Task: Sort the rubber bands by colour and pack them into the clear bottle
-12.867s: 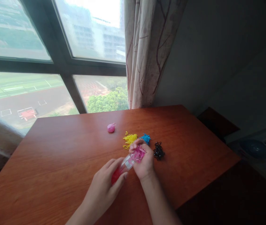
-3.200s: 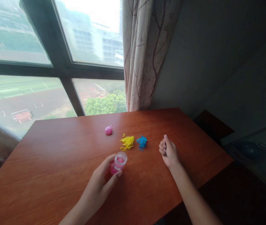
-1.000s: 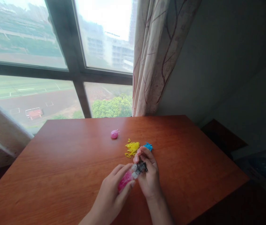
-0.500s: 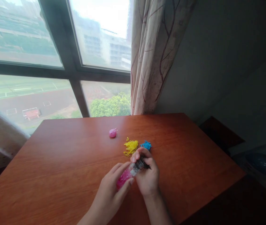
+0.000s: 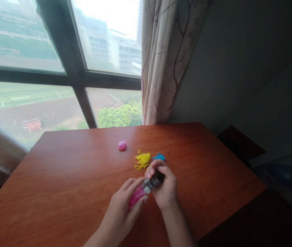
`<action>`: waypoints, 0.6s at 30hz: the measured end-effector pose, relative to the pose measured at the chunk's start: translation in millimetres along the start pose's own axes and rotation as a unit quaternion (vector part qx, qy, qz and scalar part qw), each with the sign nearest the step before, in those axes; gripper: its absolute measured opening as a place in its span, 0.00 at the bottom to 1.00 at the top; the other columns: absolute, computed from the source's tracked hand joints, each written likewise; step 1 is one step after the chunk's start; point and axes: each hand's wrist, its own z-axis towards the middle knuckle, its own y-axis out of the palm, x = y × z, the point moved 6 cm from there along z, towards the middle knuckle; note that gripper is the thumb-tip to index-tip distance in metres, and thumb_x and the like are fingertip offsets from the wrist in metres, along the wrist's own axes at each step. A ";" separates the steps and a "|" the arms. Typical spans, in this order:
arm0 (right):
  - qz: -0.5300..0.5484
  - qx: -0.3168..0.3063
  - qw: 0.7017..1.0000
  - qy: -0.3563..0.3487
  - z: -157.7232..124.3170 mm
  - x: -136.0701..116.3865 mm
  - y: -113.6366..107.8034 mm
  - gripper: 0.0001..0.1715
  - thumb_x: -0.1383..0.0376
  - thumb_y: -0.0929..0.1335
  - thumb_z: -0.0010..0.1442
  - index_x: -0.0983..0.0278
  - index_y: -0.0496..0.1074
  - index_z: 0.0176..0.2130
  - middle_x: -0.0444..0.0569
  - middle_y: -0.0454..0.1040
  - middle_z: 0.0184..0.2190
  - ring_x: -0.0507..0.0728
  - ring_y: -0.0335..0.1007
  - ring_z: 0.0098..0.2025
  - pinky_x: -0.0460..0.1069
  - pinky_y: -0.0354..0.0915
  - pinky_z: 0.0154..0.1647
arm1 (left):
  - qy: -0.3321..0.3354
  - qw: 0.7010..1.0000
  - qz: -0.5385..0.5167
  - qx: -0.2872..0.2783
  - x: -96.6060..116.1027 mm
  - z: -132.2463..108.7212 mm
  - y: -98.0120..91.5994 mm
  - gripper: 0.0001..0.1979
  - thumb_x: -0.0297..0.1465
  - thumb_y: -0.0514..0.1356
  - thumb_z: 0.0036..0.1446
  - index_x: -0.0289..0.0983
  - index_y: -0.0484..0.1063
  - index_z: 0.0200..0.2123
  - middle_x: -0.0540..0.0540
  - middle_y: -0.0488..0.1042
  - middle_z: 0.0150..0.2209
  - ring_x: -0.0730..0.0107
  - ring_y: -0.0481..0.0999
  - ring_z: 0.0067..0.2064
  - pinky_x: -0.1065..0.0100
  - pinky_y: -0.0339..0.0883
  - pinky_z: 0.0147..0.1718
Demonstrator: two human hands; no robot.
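A clear bottle with pink contents [image 5: 136, 197] is tilted above the table, its neck toward the upper right. My left hand [image 5: 122, 202] is closed round the bottle's body. At the neck end, my right hand [image 5: 165, 187] has its fingers wrapped round the black cap [image 5: 157, 177]. Whether the cap is fully seated on the neck cannot be told. Just beyond my hands lie a pile of yellow bands [image 5: 143, 160] and a smaller blue pile [image 5: 159, 156], partly hidden by my right fingers.
A small round pink object [image 5: 122, 145] sits farther back on the reddish-brown wooden table [image 5: 66, 178]. Behind the table are a window [image 5: 79, 79] and a patterned curtain [image 5: 158, 61]. A dark wall is on the right.
My right hand has shifted slightly right and its grip round the black cap has turned. My left hand still holds the bottle. The view has moved a little.
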 end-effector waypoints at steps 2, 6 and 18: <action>-0.021 0.019 1.000 -0.007 1.9 -1.1 -1.7 0.09 0.59 0.68 0.56 0.62 0.75 0.32 0.41 0.69 0.21 0.50 0.63 0.23 0.45 0.59 0.25 | 0.001 1.000 0.010 -0.001 -0.3 -0.2 -0.8 0.21 0.33 0.56 0.64 0.43 0.66 0.60 0.40 0.74 0.50 0.62 0.77 0.46 0.67 0.72 0.44; -0.069 0.039 0.997 -0.015 5.6 -2.2 -5.2 0.19 0.50 0.67 0.60 0.63 0.74 0.36 0.41 0.70 0.22 0.49 0.62 0.20 0.44 0.57 0.22 | 0.006 1.000 0.031 -0.001 0.1 -0.5 -2.4 0.21 0.33 0.56 0.63 0.43 0.67 0.59 0.41 0.75 0.48 0.63 0.79 0.44 0.68 0.73 0.42; -0.040 -0.002 0.993 -0.109 -8.2 -0.2 5.9 0.13 0.67 0.64 0.54 0.58 0.74 0.39 0.42 0.69 0.24 0.53 0.65 0.31 0.50 0.64 0.38 | -0.002 0.998 0.003 0.055 3.3 -0.5 -6.6 0.18 0.31 0.57 0.61 0.40 0.70 0.55 0.41 0.75 0.47 0.63 0.78 0.45 0.69 0.73 0.43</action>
